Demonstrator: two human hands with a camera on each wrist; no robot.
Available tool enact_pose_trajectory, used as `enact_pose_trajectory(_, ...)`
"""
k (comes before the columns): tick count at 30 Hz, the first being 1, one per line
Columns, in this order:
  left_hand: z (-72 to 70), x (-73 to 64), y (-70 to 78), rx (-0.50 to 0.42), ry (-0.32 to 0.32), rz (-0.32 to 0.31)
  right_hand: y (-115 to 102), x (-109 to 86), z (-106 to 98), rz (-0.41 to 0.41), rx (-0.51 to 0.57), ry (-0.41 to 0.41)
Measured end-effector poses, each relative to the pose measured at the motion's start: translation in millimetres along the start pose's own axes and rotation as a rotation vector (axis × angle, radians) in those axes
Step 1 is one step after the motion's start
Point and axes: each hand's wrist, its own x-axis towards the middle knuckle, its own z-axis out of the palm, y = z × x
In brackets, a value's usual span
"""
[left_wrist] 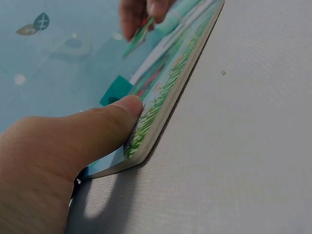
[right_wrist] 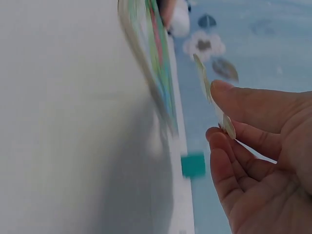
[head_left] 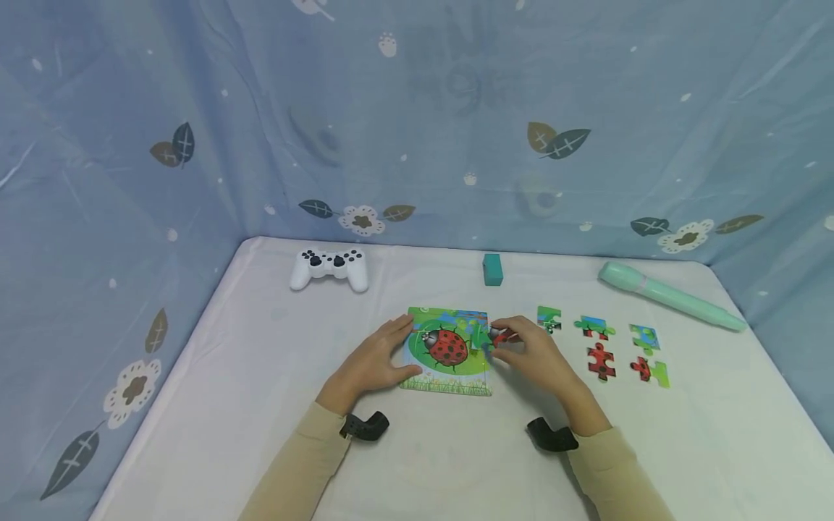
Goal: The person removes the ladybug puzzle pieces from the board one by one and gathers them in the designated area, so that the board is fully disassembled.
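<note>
A square ladybug puzzle board [head_left: 448, 383] lies flat on the white table. My left hand [head_left: 374, 362] rests at its left side, fingers along the edge and thumb lying on the lower left corner; the left wrist view shows that thumb [left_wrist: 105, 129] from close up. Over the board's right edge, my right hand [head_left: 531, 358] pinches a green and red puzzle piece [head_left: 480, 337] between thumb and fingers. Seen edge-on in the right wrist view, the puzzle piece [right_wrist: 203, 78] is tilted and raised off the board.
Several loose puzzle pieces [head_left: 601, 362] lie to the right. Behind the board are a white game controller [head_left: 330, 268] and a small teal block [head_left: 492, 269]. A mint-green wand-shaped object [head_left: 671, 295] lies at the back right. Patterned blue cloth [head_left: 417, 130] hangs behind the table.
</note>
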Motion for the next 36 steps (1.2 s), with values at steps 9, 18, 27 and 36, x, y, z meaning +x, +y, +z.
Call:
enact_pose_trajectory(9, 0.2, -0.8, 1.5, -0.008, 0.006, -0.006, 36.0, -29.6, -39.1, 0.092, -0.038, 0.057)
enact_pose_trajectory(18, 1.5, -1.1, 1.2, -0.01, 0.02, 0.002, 61.4, -47.1, -59.9, 0.179, -0.085, -0.014)
enact_pose_trajectory(27, 0.6, -2.1, -0.7, -0.026, 0.019, -0.012, 65.7, -45.9, -57.3, 0.139, -0.113, -0.026)
enact_pose_trajectory(36, 0.1, -1.5, -1.8, -0.08, 0.031, 0.025, 41.9, -41.1, -48.3, 0.104, -0.108, 0.003)
